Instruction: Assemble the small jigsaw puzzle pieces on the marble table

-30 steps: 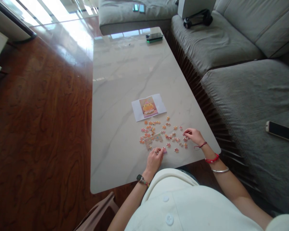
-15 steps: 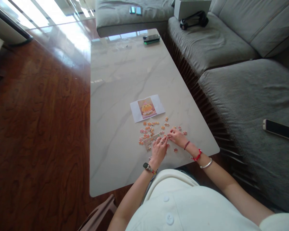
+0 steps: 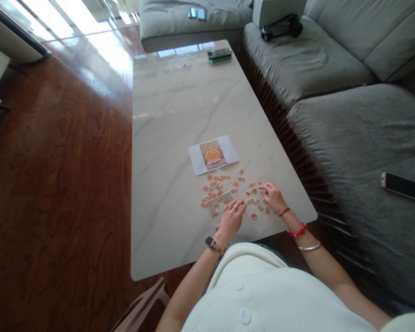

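Small orange and pink jigsaw puzzle pieces [image 3: 212, 186] lie scattered near the front of the marble-look table. Among them is a partly joined puzzle section [image 3: 222, 198], with straight edges meeting at a corner. My left hand [image 3: 232, 216] rests beside its right end, fingers stretched out towards a cluster of pieces [image 3: 254, 201]. Over the right side of the scatter is my right hand [image 3: 274, 198], its fingertips a little apart by some loose pieces [image 3: 251, 190]; nothing shows between them. Behind the pieces lies a printed picture [image 3: 213, 155] of a yellow cartoon figure on white paper.
The long pale table [image 3: 166, 110] has a dark phone on a green item [image 3: 219, 55] at its far end. A grey sofa [image 3: 349, 124] runs along the right, bearing a phone [image 3: 406, 186] and black headphones [image 3: 283, 28]. A plastic stool [image 3: 145, 306] stands at the front left.
My right hand has moved right, away from my left fingertips, uncovering pieces between the hands. My left hand has shifted only slightly. The whole view has moved a little.
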A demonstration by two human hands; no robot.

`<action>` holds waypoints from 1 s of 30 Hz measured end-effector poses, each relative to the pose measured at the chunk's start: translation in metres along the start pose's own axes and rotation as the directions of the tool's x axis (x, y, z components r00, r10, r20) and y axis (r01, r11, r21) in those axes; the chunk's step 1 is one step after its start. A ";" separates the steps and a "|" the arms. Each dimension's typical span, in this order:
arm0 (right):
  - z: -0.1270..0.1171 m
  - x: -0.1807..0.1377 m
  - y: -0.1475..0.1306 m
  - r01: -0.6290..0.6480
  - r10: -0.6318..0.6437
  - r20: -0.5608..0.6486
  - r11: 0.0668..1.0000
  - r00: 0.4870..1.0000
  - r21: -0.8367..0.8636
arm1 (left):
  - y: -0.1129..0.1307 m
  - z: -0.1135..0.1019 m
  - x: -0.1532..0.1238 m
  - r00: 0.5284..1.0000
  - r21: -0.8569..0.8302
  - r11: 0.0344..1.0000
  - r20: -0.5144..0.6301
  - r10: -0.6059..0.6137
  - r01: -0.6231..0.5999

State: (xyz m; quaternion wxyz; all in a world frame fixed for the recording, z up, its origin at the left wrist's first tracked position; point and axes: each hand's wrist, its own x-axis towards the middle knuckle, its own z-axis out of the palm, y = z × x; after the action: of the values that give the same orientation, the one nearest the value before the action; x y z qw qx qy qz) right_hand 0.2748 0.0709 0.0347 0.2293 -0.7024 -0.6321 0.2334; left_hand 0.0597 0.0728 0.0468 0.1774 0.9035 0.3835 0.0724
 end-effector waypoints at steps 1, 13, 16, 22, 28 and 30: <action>-0.003 -0.006 0.007 -0.020 0.020 -0.015 1.000 1.000 0.000 | -0.001 -0.001 0.001 1.000 0.010 1.000 0.011 -0.028 0.028; -0.005 -0.031 0.029 0.026 -0.022 0.090 0.998 0.996 -0.048 | -0.008 -0.010 0.021 0.976 0.157 0.980 0.158 -0.150 0.125; -0.007 -0.029 0.029 0.040 -0.034 0.108 0.997 0.994 -0.059 | -0.006 -0.012 0.023 0.978 0.143 0.983 0.151 -0.141 0.120; -0.011 -0.030 0.013 0.120 -0.117 0.129 0.993 0.985 -0.013 | -0.014 -0.018 0.000 0.981 0.046 0.980 -0.024 -0.192 0.192; 0.014 -0.026 -0.028 0.235 -0.254 0.238 0.966 0.938 0.104 | -0.015 -0.010 -0.047 0.980 0.017 0.979 -0.010 -0.201 0.201; 0.023 -0.022 -0.038 0.255 -0.282 0.249 0.958 0.927 0.135 | -0.012 -0.007 -0.054 0.987 0.017 0.987 0.018 -0.157 0.157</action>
State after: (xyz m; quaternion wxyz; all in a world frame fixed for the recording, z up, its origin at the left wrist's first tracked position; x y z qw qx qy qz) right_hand 0.2291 0.0532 0.0413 0.2072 -0.5593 -0.7347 0.3231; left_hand 0.0123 0.0436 0.0488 0.1794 0.8724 0.4524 0.0466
